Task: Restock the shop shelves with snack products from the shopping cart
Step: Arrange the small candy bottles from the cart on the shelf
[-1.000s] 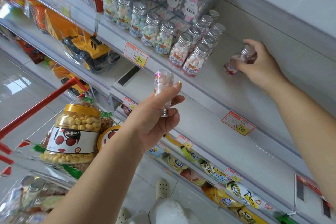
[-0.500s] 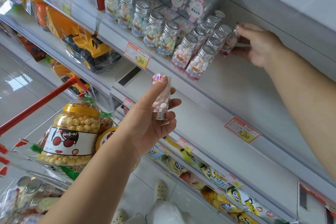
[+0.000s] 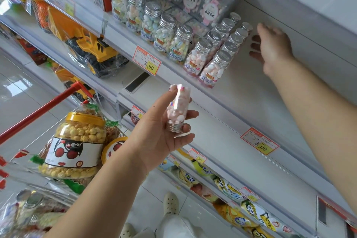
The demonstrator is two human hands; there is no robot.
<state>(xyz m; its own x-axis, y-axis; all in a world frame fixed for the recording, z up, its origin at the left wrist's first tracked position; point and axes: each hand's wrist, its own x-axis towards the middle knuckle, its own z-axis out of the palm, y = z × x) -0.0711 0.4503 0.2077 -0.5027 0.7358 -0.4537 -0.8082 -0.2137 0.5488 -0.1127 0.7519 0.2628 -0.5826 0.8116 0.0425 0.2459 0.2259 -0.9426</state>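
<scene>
The left grip (image 3: 160,129) is curled round a candy bottle (image 3: 178,106), held cap down. The right grip (image 3: 272,44) is loose-fingered and empty; just to its left on the shelf (image 3: 241,91) stands the rear bottle (image 3: 246,25), which it held half a second ago and has since released

A: Which colours have the bottles (image 3: 199,56) on the shelf (image 3: 251,92)?
B: All caps are silver. The candies inside are pink and white; further left they are pastel blue, green and yellow. The shelf is pale grey.
A: And the big jar (image 3: 81,133)?
B: Yellow lid, yellow popcorn, white label with red sunglasses. The cart handle (image 3: 38,111) is red, the price tags (image 3: 146,63) red and yellow.
</scene>
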